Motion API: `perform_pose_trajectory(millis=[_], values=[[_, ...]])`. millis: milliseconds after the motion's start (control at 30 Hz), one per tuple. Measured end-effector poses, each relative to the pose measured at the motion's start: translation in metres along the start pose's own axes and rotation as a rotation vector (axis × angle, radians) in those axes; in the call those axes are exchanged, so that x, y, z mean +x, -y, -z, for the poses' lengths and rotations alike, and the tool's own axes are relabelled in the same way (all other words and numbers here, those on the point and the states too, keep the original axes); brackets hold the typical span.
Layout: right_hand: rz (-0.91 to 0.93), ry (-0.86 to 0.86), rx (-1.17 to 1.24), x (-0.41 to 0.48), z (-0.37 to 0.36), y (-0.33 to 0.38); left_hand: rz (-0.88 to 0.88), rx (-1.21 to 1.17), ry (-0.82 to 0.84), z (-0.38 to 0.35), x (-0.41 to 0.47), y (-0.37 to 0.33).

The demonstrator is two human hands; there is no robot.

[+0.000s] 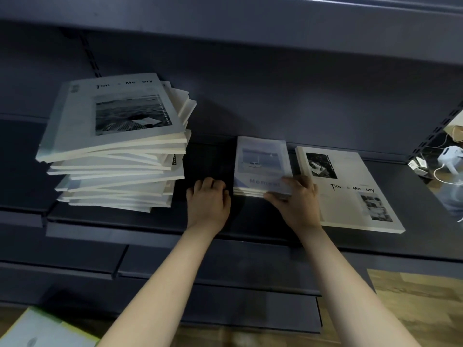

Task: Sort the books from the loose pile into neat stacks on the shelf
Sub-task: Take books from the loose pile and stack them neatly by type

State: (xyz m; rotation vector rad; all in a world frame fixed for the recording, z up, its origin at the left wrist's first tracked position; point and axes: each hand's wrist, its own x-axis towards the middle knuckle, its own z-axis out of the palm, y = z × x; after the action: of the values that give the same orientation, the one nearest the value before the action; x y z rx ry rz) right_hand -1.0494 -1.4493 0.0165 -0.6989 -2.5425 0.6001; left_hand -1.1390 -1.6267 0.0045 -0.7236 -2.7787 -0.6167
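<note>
A tall, crooked pile of white books (117, 146) stands at the left of the dark shelf (125, 219). In the middle lies a small stack of pale blue books (261, 161) titled "Moment". My right hand (295, 199) grips this stack's near right corner, thumb under the front edge and fingers on the cover. My left hand (209, 201) rests on the shelf just left of that stack with its fingers curled, holding nothing. To the right lies a large white book (350, 196), close beside the small stack.
An upper shelf (250, 26) overhangs the work area. Lower shelf boards (213, 266) step out below my arms. A light book (42, 331) lies at the bottom left. White devices with cables (448, 159) sit beyond the shelf's right end, above a wooden floor (421, 296).
</note>
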Motion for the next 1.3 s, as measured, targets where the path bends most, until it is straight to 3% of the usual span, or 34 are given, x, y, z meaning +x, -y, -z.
perform_pose_trajectory(millis=[167,433,600,867,967,1033,1300], values=[[0.041,-0.129,0.052,-0.012,-0.002,0.0,-0.091,-0.115,-0.153,0.019,-0.005,-0.004],[0.156,-0.012,0.019,-0.027,-0.015,0.02,-0.271,-0.17,-0.466,0.104,0.002,-0.007],[0.206,0.051,0.026,-0.03,-0.029,0.039,-0.197,-0.142,-0.598,0.157,0.007,0.028],[0.224,0.087,-0.021,-0.029,-0.047,0.064,0.063,0.079,-0.525,0.194,0.015,0.09],[0.24,0.052,-0.052,-0.03,-0.051,0.063,0.247,0.231,-0.451,0.203,0.012,0.099],[0.257,0.027,-0.059,-0.03,-0.054,0.061,0.348,0.225,-0.364,0.208,0.013,0.107],[0.257,0.004,-0.058,-0.034,-0.056,0.059,0.404,0.066,-0.219,0.232,0.027,0.116]])
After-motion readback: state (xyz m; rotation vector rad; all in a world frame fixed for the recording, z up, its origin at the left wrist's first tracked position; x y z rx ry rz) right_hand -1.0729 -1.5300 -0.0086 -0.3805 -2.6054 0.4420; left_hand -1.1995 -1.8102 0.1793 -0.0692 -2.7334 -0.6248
